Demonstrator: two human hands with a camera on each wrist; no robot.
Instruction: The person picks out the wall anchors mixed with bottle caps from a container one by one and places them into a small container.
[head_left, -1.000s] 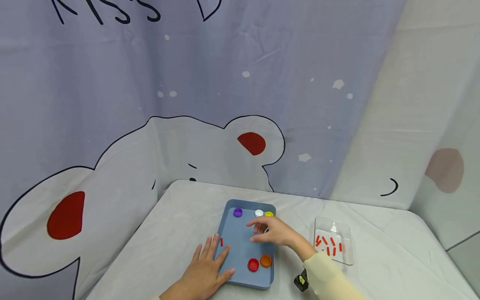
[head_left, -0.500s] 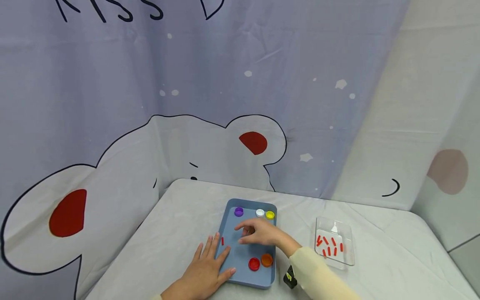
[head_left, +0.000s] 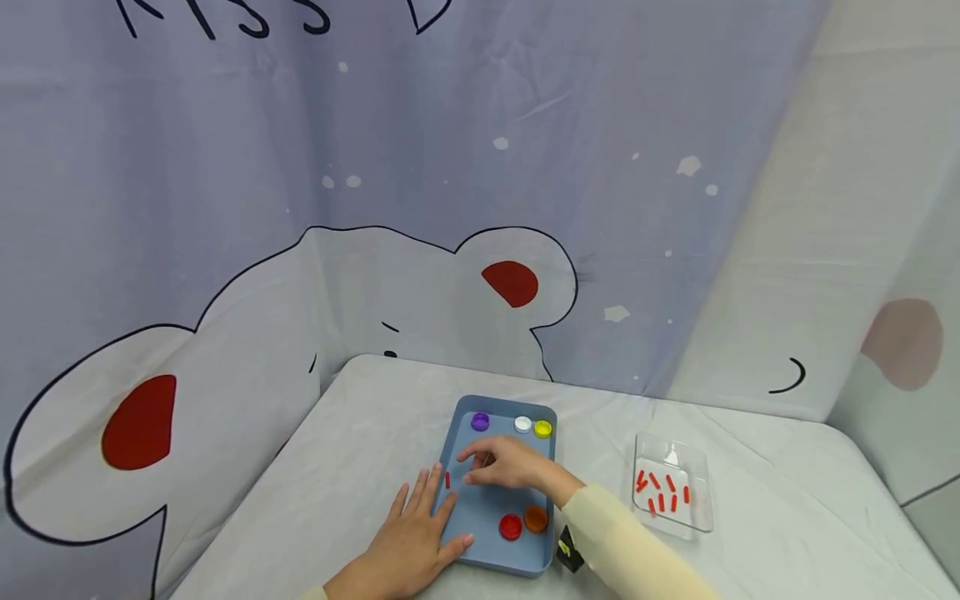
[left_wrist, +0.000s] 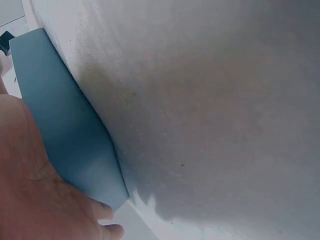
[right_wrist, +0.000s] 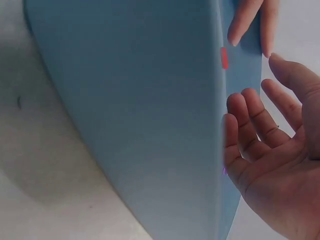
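My left hand (head_left: 409,533) rests with fingers spread across the left rim of a blue-grey tray (head_left: 489,492). The left wrist view has this hand against the tray's outer wall (left_wrist: 65,110). Over the tray, my right hand (head_left: 504,462) has its thumb and index finger apart, and nothing shows between them. Just left of those fingertips, a small red stick (head_left: 447,480) lies inside by the left wall; the right wrist view also shows the red stick (right_wrist: 224,58) near the right hand (right_wrist: 280,150).
Purple (head_left: 480,422), white (head_left: 522,425) and yellow (head_left: 542,428) round caps sit at the tray's far end. Red (head_left: 511,527) and orange (head_left: 536,519) ones are at the near end. A clear box (head_left: 697,500) with several red sticks stands right; a black object (head_left: 568,552) lies by the right sleeve.
My right hand has moved left across the tray toward the red stick by the left wall. The left hand has stayed on the tray's rim.
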